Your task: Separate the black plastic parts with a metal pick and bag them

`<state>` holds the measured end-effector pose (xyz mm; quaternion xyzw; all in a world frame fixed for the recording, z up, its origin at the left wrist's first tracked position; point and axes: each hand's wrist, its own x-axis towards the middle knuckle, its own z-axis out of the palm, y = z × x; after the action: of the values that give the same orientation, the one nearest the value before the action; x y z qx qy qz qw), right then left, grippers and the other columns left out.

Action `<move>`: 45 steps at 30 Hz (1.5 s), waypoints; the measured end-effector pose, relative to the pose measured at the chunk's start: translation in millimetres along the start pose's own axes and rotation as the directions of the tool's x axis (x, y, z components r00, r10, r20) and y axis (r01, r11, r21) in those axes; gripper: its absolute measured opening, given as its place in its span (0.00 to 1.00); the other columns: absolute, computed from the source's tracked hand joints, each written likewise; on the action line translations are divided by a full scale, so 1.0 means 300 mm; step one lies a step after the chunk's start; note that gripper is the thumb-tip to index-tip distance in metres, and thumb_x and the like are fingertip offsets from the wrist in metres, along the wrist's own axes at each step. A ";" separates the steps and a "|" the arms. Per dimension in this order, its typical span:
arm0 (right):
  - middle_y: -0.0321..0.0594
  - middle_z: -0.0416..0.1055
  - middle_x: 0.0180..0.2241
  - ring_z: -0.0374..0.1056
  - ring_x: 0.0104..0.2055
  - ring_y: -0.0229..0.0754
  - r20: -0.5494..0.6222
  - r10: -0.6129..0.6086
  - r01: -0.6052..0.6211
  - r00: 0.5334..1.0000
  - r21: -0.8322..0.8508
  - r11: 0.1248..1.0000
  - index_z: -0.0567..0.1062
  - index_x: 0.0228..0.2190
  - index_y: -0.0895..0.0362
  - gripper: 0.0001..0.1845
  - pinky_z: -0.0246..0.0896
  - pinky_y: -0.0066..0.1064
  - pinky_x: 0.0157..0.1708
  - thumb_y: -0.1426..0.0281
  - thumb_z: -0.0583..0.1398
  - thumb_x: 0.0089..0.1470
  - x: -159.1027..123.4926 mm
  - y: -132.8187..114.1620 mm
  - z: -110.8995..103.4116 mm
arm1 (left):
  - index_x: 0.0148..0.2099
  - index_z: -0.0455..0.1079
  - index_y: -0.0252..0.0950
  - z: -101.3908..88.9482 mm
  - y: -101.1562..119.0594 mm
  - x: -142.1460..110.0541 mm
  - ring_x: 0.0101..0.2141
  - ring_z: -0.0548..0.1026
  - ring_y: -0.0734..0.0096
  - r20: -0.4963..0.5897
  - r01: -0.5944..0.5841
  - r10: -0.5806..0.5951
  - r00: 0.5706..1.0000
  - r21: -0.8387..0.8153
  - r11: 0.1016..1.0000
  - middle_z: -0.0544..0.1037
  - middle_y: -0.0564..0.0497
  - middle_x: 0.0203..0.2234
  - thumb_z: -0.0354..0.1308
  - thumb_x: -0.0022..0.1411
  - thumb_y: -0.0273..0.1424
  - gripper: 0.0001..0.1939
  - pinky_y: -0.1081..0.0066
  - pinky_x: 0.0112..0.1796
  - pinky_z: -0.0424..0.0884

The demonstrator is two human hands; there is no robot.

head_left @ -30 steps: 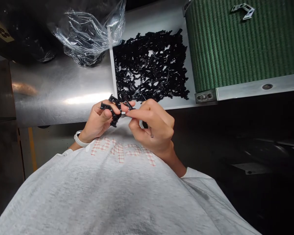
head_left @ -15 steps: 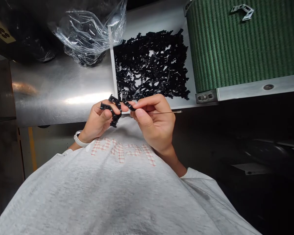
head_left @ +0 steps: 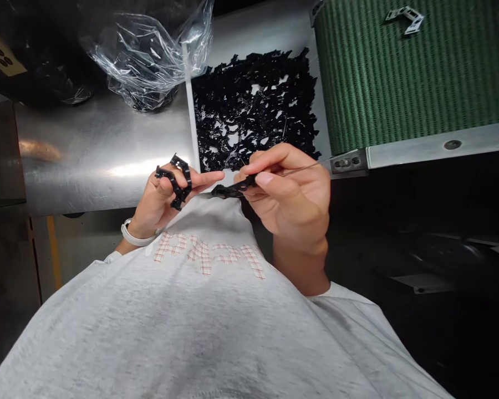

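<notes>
My left hand (head_left: 160,194) holds two black angular brackets (head_left: 178,183) between its fingers, with the index finger stretched out to the right. Another black bracket (head_left: 233,188) is pinched between the thumb and index finger of my right hand (head_left: 293,185). A thin metal rod (head_left: 301,169) also runs through the right hand and sticks out past its back. The two hands are apart, just in front of my chest.
Behind the hands, a white tray (head_left: 193,127) holds a heap of black brackets (head_left: 258,111). A green ribbed conveyor belt (head_left: 399,83) at the right carries one pale bracket (head_left: 413,21). Clear plastic bags (head_left: 145,61) lie on the steel table (head_left: 87,149).
My right hand has moved right and slightly up, drawing its bracket away from the left hand. My left index finger has straightened, and the left hand has shifted a little left.
</notes>
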<state>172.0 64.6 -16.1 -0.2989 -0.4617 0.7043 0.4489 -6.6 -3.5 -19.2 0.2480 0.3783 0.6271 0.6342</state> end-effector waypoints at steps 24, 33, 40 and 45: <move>0.31 0.71 0.29 0.71 0.30 0.32 0.466 0.222 -0.196 0.857 -0.104 0.975 0.69 0.37 0.54 0.10 0.70 0.23 0.29 0.65 0.66 0.63 0.088 -0.098 0.024 | 0.29 0.74 0.40 0.000 -0.012 -0.001 0.42 0.84 0.59 0.189 0.307 -0.296 0.936 -0.036 0.951 0.77 0.55 0.27 0.73 0.51 0.56 0.26 0.54 0.53 0.79; 0.26 0.59 0.30 0.57 0.30 0.32 0.433 0.042 0.100 0.900 -0.298 0.949 0.71 0.51 0.52 0.32 0.63 0.27 0.33 0.70 0.77 0.48 0.015 -0.100 0.034 | 0.29 0.75 0.40 0.018 0.000 -0.013 0.42 0.86 0.58 0.210 0.125 -0.120 0.970 -0.009 0.992 0.80 0.53 0.30 0.70 0.57 0.56 0.24 0.52 0.53 0.81; 0.37 0.76 0.47 0.68 0.36 0.35 0.493 -0.011 0.246 0.870 -0.413 0.877 0.74 0.55 0.54 0.28 0.72 0.29 0.38 0.69 0.72 0.55 0.008 -0.102 0.025 | 0.27 0.75 0.40 0.019 0.008 -0.020 0.46 0.85 0.53 0.135 0.200 -0.199 0.971 0.013 0.980 0.78 0.53 0.26 0.72 0.51 0.58 0.26 0.51 0.54 0.80; 0.44 0.76 0.57 0.75 0.44 0.41 0.515 0.001 0.282 0.857 -0.471 0.836 0.72 0.61 0.55 0.31 0.76 0.39 0.51 0.70 0.70 0.57 0.000 -0.118 0.020 | 0.27 0.73 0.40 0.019 0.010 -0.027 0.51 0.83 0.48 0.124 0.245 -0.246 0.961 0.027 0.969 0.78 0.52 0.27 0.72 0.48 0.61 0.28 0.47 0.57 0.77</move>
<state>179.7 68.4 18.8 -0.1846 -0.7583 0.5652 0.2674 -3.3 -10.4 -11.9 0.2420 0.3686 0.5243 0.7284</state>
